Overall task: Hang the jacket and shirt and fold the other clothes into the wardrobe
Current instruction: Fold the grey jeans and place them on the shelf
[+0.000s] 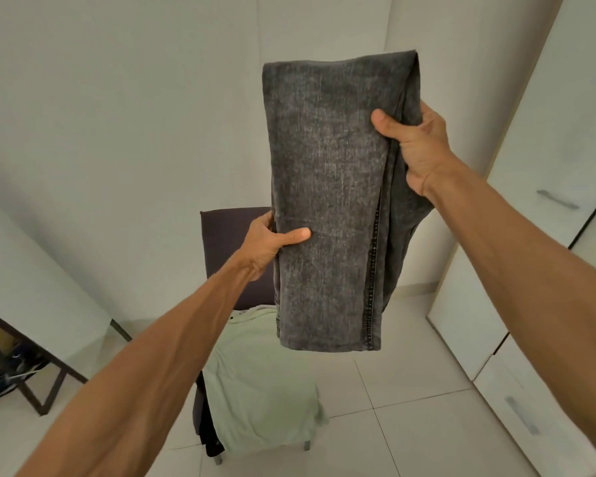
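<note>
Head view: a white-walled room with a pale tiled floor, seen past two outstretched bare arms.
Far left: a white surface on a dark frame; dark items sit underneath, too blurred to name.
Centre, low: a dark chair stands against the wall with its back upright.
On the chair: a pale green shirt lies spread over the seat and hangs off its front edge. A black garment peeks out beneath it at the seat's left corner.
Left hand: grips the left edge of the folded grey jeans, low down, with the thumb across the front.
Jeans: held up in the air in front of the chair, folded lengthwise and doubled over. The fold is at the top and a stitched seam runs down the right side. They hide part of the chair back.
Right hand: clasps the jeans' right edge higher up, thumb on the front and fingers behind.
Right: a white wardrobe with its doors closed. One metal handle is on the tall door, and a lower handle is on a drawer front.
</note>
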